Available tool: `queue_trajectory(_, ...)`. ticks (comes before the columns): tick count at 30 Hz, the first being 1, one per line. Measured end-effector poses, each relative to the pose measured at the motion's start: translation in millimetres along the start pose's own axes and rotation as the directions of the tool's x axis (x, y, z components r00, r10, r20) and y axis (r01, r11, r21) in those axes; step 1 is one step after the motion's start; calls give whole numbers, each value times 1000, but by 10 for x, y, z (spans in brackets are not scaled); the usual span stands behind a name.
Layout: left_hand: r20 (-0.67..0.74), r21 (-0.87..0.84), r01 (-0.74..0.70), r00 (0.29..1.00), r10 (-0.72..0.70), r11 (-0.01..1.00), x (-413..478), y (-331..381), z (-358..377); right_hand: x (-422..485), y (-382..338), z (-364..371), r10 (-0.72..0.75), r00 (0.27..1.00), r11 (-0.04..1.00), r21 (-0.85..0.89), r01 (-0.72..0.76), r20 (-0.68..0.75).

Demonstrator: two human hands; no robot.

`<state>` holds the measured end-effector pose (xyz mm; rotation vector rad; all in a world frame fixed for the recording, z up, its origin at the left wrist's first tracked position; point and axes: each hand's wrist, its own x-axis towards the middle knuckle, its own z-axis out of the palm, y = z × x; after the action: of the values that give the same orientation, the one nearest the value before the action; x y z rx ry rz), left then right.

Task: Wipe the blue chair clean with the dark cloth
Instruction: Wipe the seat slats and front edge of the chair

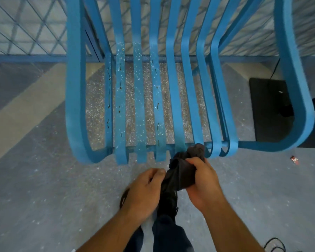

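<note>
Head view: both hands, left hand [144, 190] and right hand [204, 184], grip dark cloth [180, 171] before blue chair [140, 106].

Blue slatted metal chair [173, 84] seen from above, front edge nearest. Left-hand slats speckled with pale flecks and small dark marks; right-hand slats look clean. Crumpled dark grey cloth [183, 171] bunched just before the seat's front edge, gripped by right hand [205, 180]; left hand [145, 190] pinches its lower part. Grey speckled floor [44, 188] beneath.
</note>
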<state>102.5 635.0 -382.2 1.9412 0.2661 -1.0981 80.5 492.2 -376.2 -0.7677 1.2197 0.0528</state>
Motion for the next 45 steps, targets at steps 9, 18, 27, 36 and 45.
queue_trajectory(9, 101, -43, -303, 947, 306, 952, -92, 173, 31, -122, 218, -156, 36, 984, 995, 81, -51, 174)
queue_trajectory(18, 193, 52, -214, 960, 201, 975, -34, 207, 93, -183, 136, -242, 72, 982, 989, 111, -92, 176)
queue_trajectory(27, -106, 210, -221, 963, 247, 952, -39, 39, -51, -180, 336, -313, -328, 943, 739, -609, 289, 50)
queue_trajectory(36, -319, 206, -275, 888, 330, 939, 335, -75, -133, 276, 522, 18, -468, 877, 324, -902, 286, 111)
queue_trajectory(45, -257, 290, -293, 893, 369, 911, 557, 68, -175, 288, 600, 282, -452, 887, 519, -780, 349, 97)
